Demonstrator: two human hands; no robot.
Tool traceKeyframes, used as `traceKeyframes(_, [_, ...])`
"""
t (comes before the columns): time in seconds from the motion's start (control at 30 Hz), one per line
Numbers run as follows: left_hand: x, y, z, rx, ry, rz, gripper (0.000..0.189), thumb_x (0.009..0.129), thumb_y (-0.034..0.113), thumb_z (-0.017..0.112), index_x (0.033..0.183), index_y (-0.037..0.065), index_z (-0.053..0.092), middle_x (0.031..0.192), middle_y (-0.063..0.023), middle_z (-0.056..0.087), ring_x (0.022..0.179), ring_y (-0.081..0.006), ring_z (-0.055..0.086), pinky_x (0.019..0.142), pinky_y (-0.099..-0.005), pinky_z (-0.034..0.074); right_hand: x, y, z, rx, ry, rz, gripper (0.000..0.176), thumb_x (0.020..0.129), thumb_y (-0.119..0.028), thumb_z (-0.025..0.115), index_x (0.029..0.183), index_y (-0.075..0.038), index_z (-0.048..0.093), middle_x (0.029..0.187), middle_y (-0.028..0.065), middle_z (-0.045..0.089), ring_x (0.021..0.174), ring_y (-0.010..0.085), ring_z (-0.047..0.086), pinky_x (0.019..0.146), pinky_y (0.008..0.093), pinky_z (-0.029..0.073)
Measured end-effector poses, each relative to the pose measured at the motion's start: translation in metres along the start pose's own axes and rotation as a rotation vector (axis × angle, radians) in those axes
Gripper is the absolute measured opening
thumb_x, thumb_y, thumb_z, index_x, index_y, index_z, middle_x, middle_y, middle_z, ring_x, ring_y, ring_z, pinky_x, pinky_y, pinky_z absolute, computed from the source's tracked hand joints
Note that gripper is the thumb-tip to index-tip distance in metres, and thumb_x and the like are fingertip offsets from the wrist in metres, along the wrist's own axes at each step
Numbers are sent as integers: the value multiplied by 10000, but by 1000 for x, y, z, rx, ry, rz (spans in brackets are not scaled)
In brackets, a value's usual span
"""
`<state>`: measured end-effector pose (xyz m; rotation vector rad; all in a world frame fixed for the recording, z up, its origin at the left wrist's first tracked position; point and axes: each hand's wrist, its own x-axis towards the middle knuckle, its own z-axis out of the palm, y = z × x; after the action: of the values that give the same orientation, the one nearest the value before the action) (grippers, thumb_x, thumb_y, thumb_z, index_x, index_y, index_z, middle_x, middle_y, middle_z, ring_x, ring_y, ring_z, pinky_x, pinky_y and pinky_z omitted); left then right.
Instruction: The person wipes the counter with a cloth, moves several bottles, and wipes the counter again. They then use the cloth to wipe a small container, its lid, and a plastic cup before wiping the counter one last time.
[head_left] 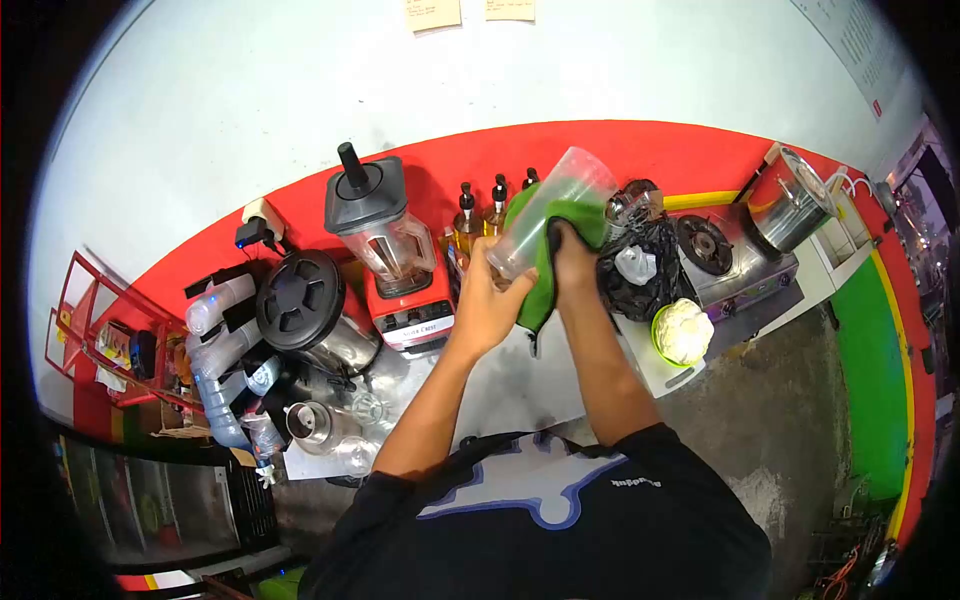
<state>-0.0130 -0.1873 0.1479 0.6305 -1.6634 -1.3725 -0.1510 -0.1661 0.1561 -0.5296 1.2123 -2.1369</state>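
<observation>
A clear plastic cylinder-shaped container [552, 212] is held tilted above the counter, its wide end up and to the right. My left hand [488, 308] is wrapped round its lower end. A green cloth [540, 290] with a dark edge lies against the container and hangs below it. My right hand [572, 258] has its fingers closed on the cloth, pressing it to the container's right side; some fingertips are hidden by the cloth.
Left of my hands stand a red blender [410, 305] and a steel pot with a black lid [300, 300]. Pump bottles [467, 222] are behind. On the right are a black plastic bag [640, 275], a green bowl [658, 345], a stove [745, 265] and a tall metal pot [790, 205].
</observation>
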Motion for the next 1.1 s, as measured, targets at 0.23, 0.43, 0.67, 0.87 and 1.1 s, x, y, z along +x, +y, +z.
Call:
traceKeyframes(0.23, [7, 9, -7, 516, 192, 473, 655, 774, -44, 722, 1401, 1, 537, 1293, -223, 606, 1120, -438, 651, 882, -489, 560, -48, 19, 23, 165, -233, -67, 382, 914, 61, 734, 1276, -26, 649, 1161, 52, 693, 1059, 176, 678, 935, 329, 567])
traceKeyframes(0.43, [-3, 1, 4, 555, 248, 561, 702, 764, -53, 762, 1435, 31, 575, 1317, -208, 606, 1154, -425, 653, 923, -452, 574, -12, -13, 27, 381, 85, 7, 327, 885, 24, 777, 1193, -25, 679, 1132, 60, 709, 984, 191, 707, 872, 342, 591])
traceKeyframes(0.67, [-8, -8, 11, 444, 238, 516, 666, 753, -41, 811, 1387, 1, 611, 1233, -204, 629, 1095, -388, 666, 886, -429, 581, 30, -40, 0, 376, 90, 138, 221, 941, -265, 713, 1045, -70, 714, 1013, 72, 735, 850, 241, 718, 777, 392, 607])
traceKeyframes(0.87, [-10, 8, 9, 284, 192, 331, 623, 730, 3, 808, 1327, 0, 629, 1100, -176, 701, 971, -287, 731, 807, -368, 585, 42, -38, -22, 515, -71, 136, 333, 1008, -389, 615, 1059, -78, 724, 1019, 86, 747, 865, 245, 722, 801, 402, 607])
traceKeyframes(1.1, [5, 14, -2, 115, 27, 61, 361, 769, 58, 718, 1101, -2, 592, 762, -104, 667, 609, -175, 617, 582, -323, 506, -7, 19, -8, 404, -124, 303, 268, 1068, -179, 610, 1313, -73, 632, 1239, 77, 683, 1082, 216, 672, 957, 376, 565])
